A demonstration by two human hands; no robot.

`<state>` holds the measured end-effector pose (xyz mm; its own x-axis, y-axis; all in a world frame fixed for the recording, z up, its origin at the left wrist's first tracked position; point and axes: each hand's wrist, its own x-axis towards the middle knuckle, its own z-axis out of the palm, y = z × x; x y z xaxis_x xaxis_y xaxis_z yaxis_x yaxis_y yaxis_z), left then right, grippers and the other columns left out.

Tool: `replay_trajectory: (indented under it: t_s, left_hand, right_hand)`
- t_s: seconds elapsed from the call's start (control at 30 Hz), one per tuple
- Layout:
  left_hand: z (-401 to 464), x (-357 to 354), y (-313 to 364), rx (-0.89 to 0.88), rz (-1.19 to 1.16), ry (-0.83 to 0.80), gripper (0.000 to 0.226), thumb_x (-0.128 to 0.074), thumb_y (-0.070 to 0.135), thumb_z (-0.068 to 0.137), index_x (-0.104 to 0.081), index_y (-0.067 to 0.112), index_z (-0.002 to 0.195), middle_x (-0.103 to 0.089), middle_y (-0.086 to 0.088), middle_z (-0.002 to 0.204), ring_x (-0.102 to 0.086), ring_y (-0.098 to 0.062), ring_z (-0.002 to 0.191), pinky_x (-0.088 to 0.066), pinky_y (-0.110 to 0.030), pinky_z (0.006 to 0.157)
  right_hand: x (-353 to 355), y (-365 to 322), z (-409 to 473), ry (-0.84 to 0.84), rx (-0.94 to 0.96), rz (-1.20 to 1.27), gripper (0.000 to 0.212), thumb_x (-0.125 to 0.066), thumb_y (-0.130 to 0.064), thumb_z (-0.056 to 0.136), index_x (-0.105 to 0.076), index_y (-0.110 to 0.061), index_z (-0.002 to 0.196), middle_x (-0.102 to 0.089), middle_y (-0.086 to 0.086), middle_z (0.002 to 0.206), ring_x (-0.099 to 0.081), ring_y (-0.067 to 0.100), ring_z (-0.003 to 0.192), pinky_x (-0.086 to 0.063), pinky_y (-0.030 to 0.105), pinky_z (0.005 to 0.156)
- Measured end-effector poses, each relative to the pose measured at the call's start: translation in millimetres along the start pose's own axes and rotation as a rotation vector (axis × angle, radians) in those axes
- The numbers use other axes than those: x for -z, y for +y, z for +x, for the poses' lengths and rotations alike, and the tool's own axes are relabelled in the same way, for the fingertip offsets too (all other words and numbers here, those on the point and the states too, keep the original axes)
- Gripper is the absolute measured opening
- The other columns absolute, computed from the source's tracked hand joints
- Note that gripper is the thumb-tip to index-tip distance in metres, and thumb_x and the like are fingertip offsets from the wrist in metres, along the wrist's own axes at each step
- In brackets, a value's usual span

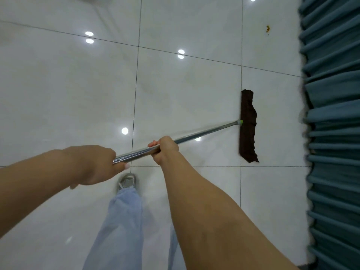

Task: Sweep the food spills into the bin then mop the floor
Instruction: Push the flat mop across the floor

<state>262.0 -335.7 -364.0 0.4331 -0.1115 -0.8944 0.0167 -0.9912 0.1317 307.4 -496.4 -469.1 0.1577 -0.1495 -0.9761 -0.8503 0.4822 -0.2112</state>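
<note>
Now mopping, by look of it: my left hand (101,164) and right hand (164,150) both clenched round metal mop handle (204,133), right further down shaft. Dark mop head (248,125) flat on white tile floor (78,94), near teal curtain (331,114). Food spill (268,29) well beyond mop head, untouched. No bin in view. Next: push head toward that speck, keeping clear of curtain.

My mop on the tiles, one spill left ahead

My mop (202,134) has a shiny metal pole slanting down to a small green joint, where a long dark brown cloth head (248,125) lies flat on the glossy white floor (185,84), crosswise to the pole and rumpled along its far edge. A small orange-brown food spill (268,29) sits on the tiles well beyond the head.
</note>
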Motion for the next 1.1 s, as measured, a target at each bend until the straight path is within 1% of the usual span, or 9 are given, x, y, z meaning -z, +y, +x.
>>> replay_trajectory:
  t_s: [0.13,0.27,0.47,0.57,0.63,0.73,0.83,0.97,1.1]
  left_hand:
    - [11.7,2.1,59.6,-0.04,-0.003,0.012,0.045,-0.025,0.065,0.092,-0.039,0.026,0.074,-0.052,0.007,0.075,-0.053,-0.006,0.05,-0.039,-0.021,0.045]
    - [43.7,4.5,143.4,-0.103,-0.054,0.018,0.044,-0.028,0.063,0.092,-0.043,0.024,0.08,-0.052,0.003,0.08,-0.057,-0.018,0.08,-0.045,-0.029,0.071]
    - [78.4,13.0,245.5,-0.124,-0.126,0.014,0.046,-0.027,0.063,0.092,-0.039,0.024,0.071,-0.047,0.006,0.072,-0.048,-0.013,0.069,-0.034,-0.028,0.061]
    - [92.1,15.7,283.0,-0.074,-0.009,0.11,0.048,-0.023,0.066,0.091,-0.039,0.024,0.073,-0.047,0.009,0.071,-0.05,-0.015,0.072,-0.037,-0.03,0.064]
    - [97.8,17.0,303.4,-0.024,0.102,0.22,0.046,-0.022,0.068,0.089,-0.037,0.026,0.079,-0.044,0.011,0.069,-0.048,-0.014,0.068,-0.034,-0.029,0.058]
    - [100.4,24.7,325.5,0.008,0.308,0.403,0.039,-0.026,0.065,0.091,-0.035,0.027,0.092,-0.039,0.009,0.065,-0.041,-0.012,0.058,-0.02,-0.027,0.045]
    - [108.0,43.9,332.1,-0.033,0.329,0.503,0.028,-0.032,0.052,0.095,-0.037,0.026,0.103,-0.037,0.007,0.07,-0.036,-0.013,0.054,-0.017,-0.028,0.043]
    - [122.7,89.1,320.8,-0.057,0.199,0.475,0.028,-0.036,0.053,0.094,-0.033,0.025,0.09,-0.04,0.008,0.066,-0.037,-0.009,0.054,-0.023,-0.028,0.046]
    - [132.6,135.5,297.9,-0.083,0.032,0.391,0.032,-0.043,0.058,0.09,-0.039,0.029,0.078,-0.049,0.009,0.072,-0.044,-0.005,0.06,-0.027,-0.025,0.048]
  right_hand:
    - [43.0,-37.4,18.2,0.026,0.012,-0.024,0.016,-0.029,0.008,0.088,-0.04,-0.001,0.083,-0.045,0.013,0.071,-0.04,0.016,0.045,-0.042,0.016,0.036]
    - [105.1,-97.1,41.1,0.045,0.037,-0.041,0.02,-0.024,0.01,0.086,-0.04,-0.002,0.082,-0.042,0.01,0.064,-0.037,0.016,0.044,-0.043,0.018,0.037]
    - [184.6,-173.5,63.9,-0.002,0.023,-0.121,0.016,-0.031,0.006,0.091,-0.044,-0.003,0.09,-0.043,0.012,0.067,-0.044,0.019,0.052,-0.048,0.03,0.048]
    - [212.7,-208.2,71.4,-0.035,0.01,-0.122,0.016,-0.034,0.005,0.095,-0.045,-0.002,0.086,-0.044,0.013,0.07,-0.045,0.019,0.053,-0.048,0.031,0.046]
    - [225.8,-226.3,75.7,-0.054,0.002,-0.103,0.016,-0.034,0.006,0.095,-0.045,-0.001,0.085,-0.044,0.013,0.071,-0.045,0.019,0.053,-0.05,0.032,0.046]
    - [228.5,-244.1,76.6,-0.058,-0.003,-0.048,0.013,-0.036,0.006,0.095,-0.048,0.0,0.097,-0.046,0.014,0.074,-0.047,0.018,0.055,-0.053,0.029,0.041]
    - [214.3,-258.7,72.4,-0.051,0.002,-0.008,0.017,-0.038,0.009,0.093,-0.048,0.002,0.105,-0.048,0.016,0.078,-0.051,0.02,0.059,-0.053,0.027,0.036]
    - [188.2,-281.8,69.5,-0.021,0.033,0.006,0.024,-0.038,0.009,0.092,-0.049,0.001,0.111,-0.051,0.018,0.08,-0.054,0.021,0.062,-0.053,0.028,0.038]
    - [151.1,-300.9,68.3,0.016,0.055,-0.005,0.02,-0.034,0.006,0.092,-0.048,0.0,0.105,-0.05,0.016,0.078,-0.051,0.02,0.055,-0.051,0.025,0.036]
